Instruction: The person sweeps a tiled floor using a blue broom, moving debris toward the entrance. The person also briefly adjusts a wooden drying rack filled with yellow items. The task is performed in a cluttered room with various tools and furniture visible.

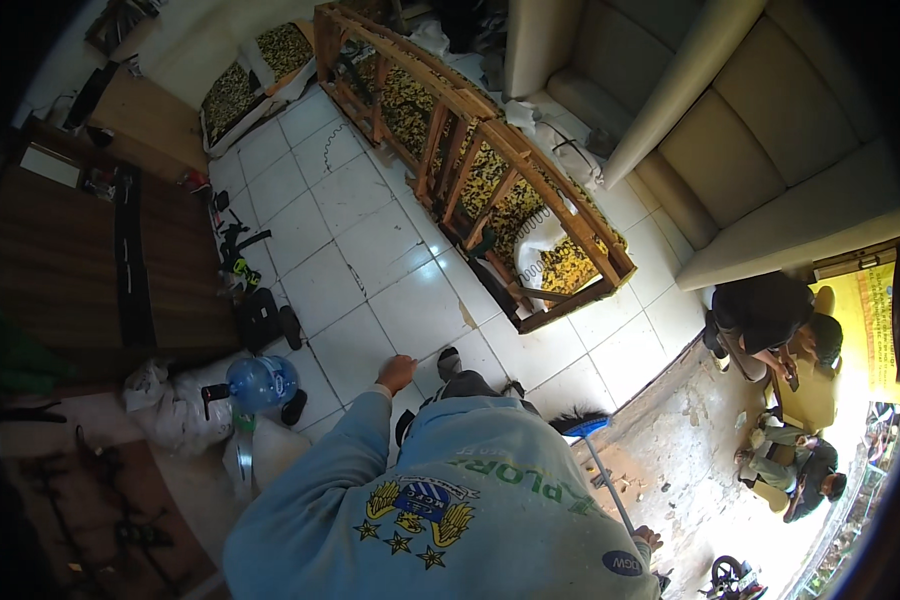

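My right hand [649, 538] is low at my right side, closed round the handle of a broom [611, 488]. The broom's blue head [580, 424] with dark bristles points forward, at the edge between white tiles and rough concrete. My left hand [398, 373] is held out ahead at my left, fingers curled into a loose fist, nothing visible in it. Below it lie white floor tiles [355, 345], and my foot [449, 362] shows just to its right. My light blue shirt hides much of my arms.
A bare wooden sofa frame [530, 150] with springs and yellow-black fabric lies ahead. Beige sofas [730, 130] stand at right. Two people [765, 310] [805, 475] sit at far right. A blue water bottle [261, 384], plastic bags [170, 405] and tools [238, 245] lie at left.
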The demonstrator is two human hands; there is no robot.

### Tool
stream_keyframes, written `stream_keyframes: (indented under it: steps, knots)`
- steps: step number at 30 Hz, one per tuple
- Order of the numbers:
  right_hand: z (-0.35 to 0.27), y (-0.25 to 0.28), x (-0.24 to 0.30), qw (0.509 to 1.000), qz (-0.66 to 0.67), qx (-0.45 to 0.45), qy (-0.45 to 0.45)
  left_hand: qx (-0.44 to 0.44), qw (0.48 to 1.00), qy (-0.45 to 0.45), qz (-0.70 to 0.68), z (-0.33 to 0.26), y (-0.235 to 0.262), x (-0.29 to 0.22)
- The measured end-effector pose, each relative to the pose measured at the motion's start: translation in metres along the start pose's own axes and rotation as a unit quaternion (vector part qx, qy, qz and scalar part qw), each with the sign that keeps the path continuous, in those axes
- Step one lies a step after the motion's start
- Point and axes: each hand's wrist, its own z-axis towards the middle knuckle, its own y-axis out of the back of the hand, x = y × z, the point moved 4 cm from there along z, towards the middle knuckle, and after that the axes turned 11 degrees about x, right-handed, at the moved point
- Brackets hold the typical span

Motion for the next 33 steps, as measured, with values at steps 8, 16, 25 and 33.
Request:
stream_keyframes:
  steps: [8,16,25,33]
  knots:
    - [0.052,-0.045,-0.019,0.991,0.009,0.122,-0.059,0.025,0.999,0.022,0.016,-0.029,-0.032,0.03]
    - [0.0,-0.034,-0.021,0.984,0.089,0.147,-0.042,-0.005,0.999,0.018,0.04,-0.031,-0.009,0.027]
    - [0.035,-0.066,-0.023,0.971,0.185,0.148,-0.018,-0.007,0.999,-0.005,0.043,-0.025,-0.025,-0.012]
    - [-0.001,-0.014,-0.004,0.969,0.218,0.106,0.037,0.019,0.998,0.006,0.053,-0.035,-0.03,-0.008]
